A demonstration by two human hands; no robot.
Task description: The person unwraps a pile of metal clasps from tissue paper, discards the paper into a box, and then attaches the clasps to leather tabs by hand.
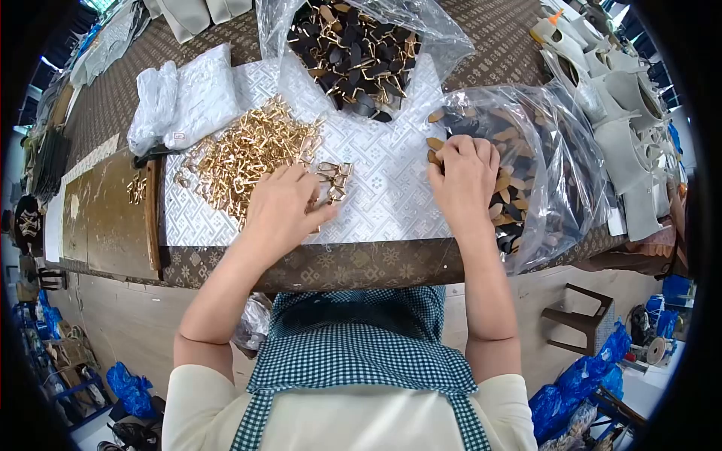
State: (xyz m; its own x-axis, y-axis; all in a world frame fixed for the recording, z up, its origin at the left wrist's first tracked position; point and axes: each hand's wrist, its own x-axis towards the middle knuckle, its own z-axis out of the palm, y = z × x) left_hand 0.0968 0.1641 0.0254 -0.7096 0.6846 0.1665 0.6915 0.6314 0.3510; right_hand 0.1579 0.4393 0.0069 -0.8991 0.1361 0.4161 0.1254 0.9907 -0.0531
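Note:
My left hand (284, 199) rests at the right side of a heap of gold metal buckles (252, 146), its thumb held apart from the bent fingers. Just beyond its fingertips lie a few gold buckles (335, 180), set off from the heap. At the mouth of a clear plastic bag, my right hand (466, 177) has its fingers curled down over loose leather tabs (511, 184), black and brown. A brown leather tab (434, 157) shows between its index finger and thumb. The undersides of both hands are hidden.
A clear bag (444, 41) at the back holds black tabs fitted with gold buckles (357, 60). White plastic packets (199, 94) lie back left, beside a brown board (113, 214). Grey pouch-like pieces (628, 143) line the right edge. A stool (579, 319) stands below right.

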